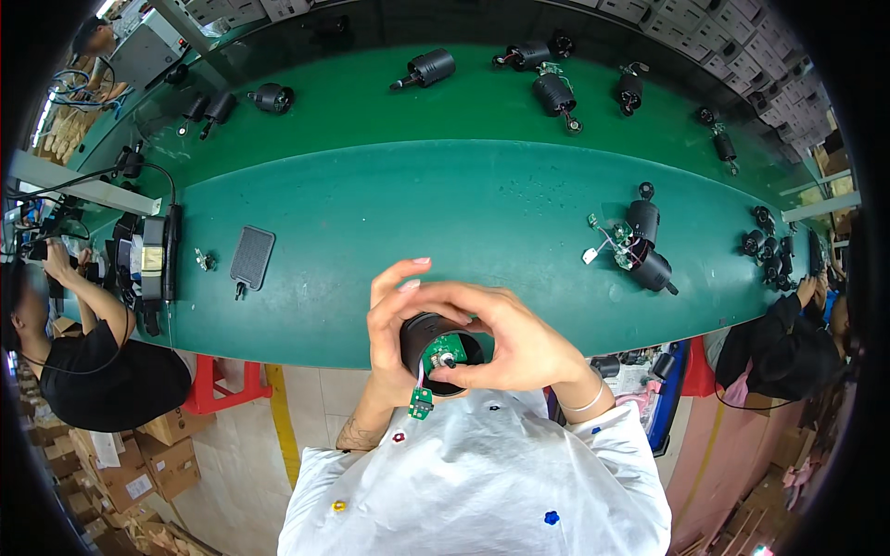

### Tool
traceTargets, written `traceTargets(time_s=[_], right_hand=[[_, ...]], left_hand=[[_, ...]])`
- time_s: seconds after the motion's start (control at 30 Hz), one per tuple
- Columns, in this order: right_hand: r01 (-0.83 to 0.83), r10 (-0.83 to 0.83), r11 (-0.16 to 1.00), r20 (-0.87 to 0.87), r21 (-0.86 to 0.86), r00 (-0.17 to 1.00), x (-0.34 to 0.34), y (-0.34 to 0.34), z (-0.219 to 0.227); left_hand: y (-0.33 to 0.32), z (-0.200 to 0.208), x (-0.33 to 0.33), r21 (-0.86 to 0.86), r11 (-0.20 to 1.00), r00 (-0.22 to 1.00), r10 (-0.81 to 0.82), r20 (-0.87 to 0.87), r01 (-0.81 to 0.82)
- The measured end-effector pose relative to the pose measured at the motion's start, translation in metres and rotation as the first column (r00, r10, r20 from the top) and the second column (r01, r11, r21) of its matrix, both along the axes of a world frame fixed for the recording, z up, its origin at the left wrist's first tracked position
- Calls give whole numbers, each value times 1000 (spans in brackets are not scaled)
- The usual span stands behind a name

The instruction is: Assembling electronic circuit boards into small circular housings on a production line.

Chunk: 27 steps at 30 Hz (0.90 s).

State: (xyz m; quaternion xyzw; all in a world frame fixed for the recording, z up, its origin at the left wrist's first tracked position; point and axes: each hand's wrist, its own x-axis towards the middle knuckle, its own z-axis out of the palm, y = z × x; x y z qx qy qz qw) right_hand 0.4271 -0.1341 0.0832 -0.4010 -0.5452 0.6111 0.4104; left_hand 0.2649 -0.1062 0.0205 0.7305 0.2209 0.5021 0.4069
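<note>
Close to my body, at the table's near edge, a black cylindrical housing [413, 345] is held with its open end facing me. My left hand [382, 320] wraps round its left side, fingers curled over the far side. My right hand [519, 338] grips it from the right, its thumb reaching into the opening by a green circuit board [442, 349] with a small dark knob-like part. From the opening a smaller green circuit board [421, 404] hangs on thin wires. Part of the housing's right side is hidden by my right hand.
On the green table [371, 232] lie a dark flat tray-like piece [251, 258], a small circuit board [205, 259] and black housings with wires [643, 222]. More black units [430, 69] stand on the far strip. Co-workers sit left and right; a red stool [227, 385] is at left.
</note>
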Motion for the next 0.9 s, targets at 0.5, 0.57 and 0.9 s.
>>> traceTargets(time_s=[0.5, 0.57, 0.9], right_hand=[[-81, 126, 986, -324, 147, 938, -6, 2, -27], [0, 33, 996, -361, 91, 932, -5, 1, -25], [294, -594, 654, 234, 697, 769, 7, -20, 64]], left_hand=[[3, 4, 1, 60, 994, 994, 97, -44, -94], [1, 8, 0, 24, 997, 997, 75, -20, -74], [10, -1, -13, -183, 976, 986, -88, 141, 113]])
